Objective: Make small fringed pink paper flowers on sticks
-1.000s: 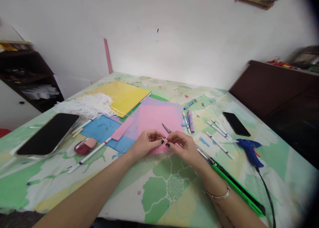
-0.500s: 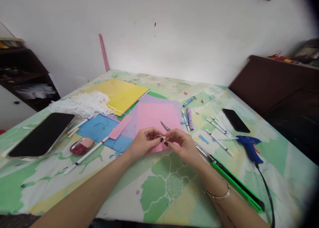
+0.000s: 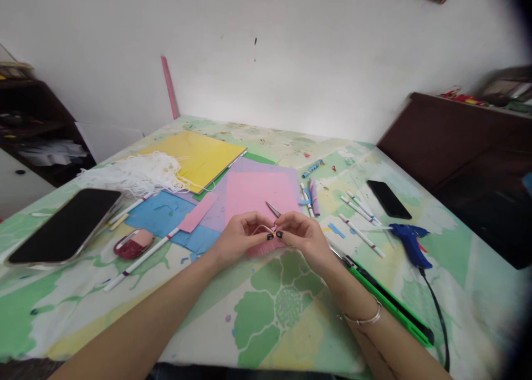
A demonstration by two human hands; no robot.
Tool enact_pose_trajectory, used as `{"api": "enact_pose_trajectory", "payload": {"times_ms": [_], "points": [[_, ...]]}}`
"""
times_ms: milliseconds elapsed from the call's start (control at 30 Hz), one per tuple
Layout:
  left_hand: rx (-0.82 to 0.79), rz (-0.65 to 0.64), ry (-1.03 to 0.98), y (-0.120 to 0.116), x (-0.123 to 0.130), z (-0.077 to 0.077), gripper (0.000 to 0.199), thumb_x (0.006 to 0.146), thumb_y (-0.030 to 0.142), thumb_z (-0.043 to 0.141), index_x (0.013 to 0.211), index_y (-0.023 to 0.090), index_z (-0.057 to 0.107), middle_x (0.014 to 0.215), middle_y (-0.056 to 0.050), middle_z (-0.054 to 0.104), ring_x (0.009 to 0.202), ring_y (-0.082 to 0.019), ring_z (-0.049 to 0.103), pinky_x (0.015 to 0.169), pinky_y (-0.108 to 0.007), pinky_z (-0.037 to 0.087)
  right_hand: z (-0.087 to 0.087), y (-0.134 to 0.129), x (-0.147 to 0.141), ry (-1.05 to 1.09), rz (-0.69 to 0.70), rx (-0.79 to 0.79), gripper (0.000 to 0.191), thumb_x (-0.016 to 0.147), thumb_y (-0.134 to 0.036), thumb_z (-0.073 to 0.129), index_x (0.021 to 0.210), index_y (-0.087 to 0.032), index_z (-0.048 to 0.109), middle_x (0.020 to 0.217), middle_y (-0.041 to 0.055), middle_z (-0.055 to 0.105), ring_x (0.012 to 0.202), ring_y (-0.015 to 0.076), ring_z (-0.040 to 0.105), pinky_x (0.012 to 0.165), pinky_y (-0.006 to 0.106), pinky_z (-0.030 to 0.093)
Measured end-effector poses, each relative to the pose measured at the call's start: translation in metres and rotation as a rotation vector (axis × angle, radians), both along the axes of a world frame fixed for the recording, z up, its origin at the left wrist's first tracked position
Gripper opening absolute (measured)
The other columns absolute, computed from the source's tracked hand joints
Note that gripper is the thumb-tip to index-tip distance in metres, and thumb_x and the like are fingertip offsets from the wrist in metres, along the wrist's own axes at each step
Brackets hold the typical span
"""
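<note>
My left hand (image 3: 241, 237) and my right hand (image 3: 302, 235) meet at the middle of the table, thumbs and fingers pinched together. Between them is a piece of pink fringed paper (image 3: 266, 248), its cut strips hanging below the fingers. A thin white string (image 3: 262, 227) loops up beside my left thumb, and a tiny yellow bit (image 3: 274, 235) shows between the thumbnails. Just beyond the fingers lies a pair of scissors (image 3: 272, 209), its blades on a pink sheet (image 3: 260, 187) and its handles hidden by my right hand.
On the left are a phone (image 3: 64, 225), white yarn (image 3: 137, 172), blue paper (image 3: 160, 216) and a yellow sheet (image 3: 195, 155). To the right lie a green box cutter (image 3: 390, 302), a blue glue gun (image 3: 411, 241), a second phone (image 3: 388, 199) and several white sticks (image 3: 361, 235).
My right thumb has shifted slightly up, level with the left thumb, at the pinched spot. The view has drifted slightly; the objects on the table have stayed in place.
</note>
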State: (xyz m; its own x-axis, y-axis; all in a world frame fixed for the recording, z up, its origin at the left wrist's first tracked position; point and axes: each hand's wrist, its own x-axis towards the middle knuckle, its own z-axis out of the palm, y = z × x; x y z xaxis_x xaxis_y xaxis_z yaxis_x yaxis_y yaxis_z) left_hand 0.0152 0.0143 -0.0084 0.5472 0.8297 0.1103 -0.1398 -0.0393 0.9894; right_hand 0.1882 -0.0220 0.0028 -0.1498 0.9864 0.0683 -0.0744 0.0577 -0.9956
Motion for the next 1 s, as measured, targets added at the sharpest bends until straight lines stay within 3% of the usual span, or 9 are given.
{"api": "enact_pose_trajectory", "payload": {"times_ms": [400, 667, 833, 1000], "points": [[0.11, 0.022, 0.038, -0.001, -0.001, 0.0, 0.014, 0.072, 0.022, 0.069, 0.081, 0.013, 0.065, 0.082, -0.005, 0.066, 0.079, -0.016, 0.06, 0.077, -0.03, 0.046, -0.004, -0.003, -0.004, -0.149, -0.059, 0.198, 0.015, 0.072, -0.019, 0.061, 0.086, -0.018, 0.061, 0.079, 0.0021, 0.063, 0.071, 0.013, 0.061, 0.069, 0.028, 0.05], [0.141, -0.002, -0.011, -0.002, -0.001, -0.001, 0.017, 0.07, 0.024, 0.069, 0.082, 0.013, 0.065, 0.083, -0.006, 0.066, 0.08, -0.017, 0.061, 0.078, -0.03, 0.046, 0.003, -0.012, -0.008, -0.344, -0.146, 0.295, 0.012, 0.076, -0.023, 0.061, 0.088, -0.024, 0.06, 0.082, 0.0006, 0.064, 0.075, 0.0154, 0.062, 0.072, 0.03, 0.053], [0.157, 0.013, 0.007, -0.002, -0.002, -0.001, 0.014, 0.068, 0.019, 0.066, 0.081, 0.013, 0.066, 0.082, -0.005, 0.067, 0.077, -0.016, 0.061, 0.075, -0.029, 0.045, 0.006, -0.023, 0.024, -0.465, -0.45, 0.324, 0.015, 0.078, -0.033, 0.059, 0.088, -0.023, 0.058, 0.088, 0.0052, 0.065, 0.081, 0.0198, 0.063, 0.077, 0.035, 0.052], [0.171, 0.045, 0.043, 0.0, -0.003, -0.007, 0.011, 0.067, 0.018, 0.064, 0.077, 0.013, 0.066, 0.075, -0.004, 0.067, 0.072, -0.015, 0.06, 0.072, -0.027, 0.045, 0.006, -0.06, 0.098, -0.712, -0.882, 0.247, 0.03, 0.077, -0.04, 0.05, 0.093, -0.016, 0.058, 0.094, 0.0122, 0.064, 0.085, 0.0252, 0.062, 0.081, 0.043, 0.049]]}}
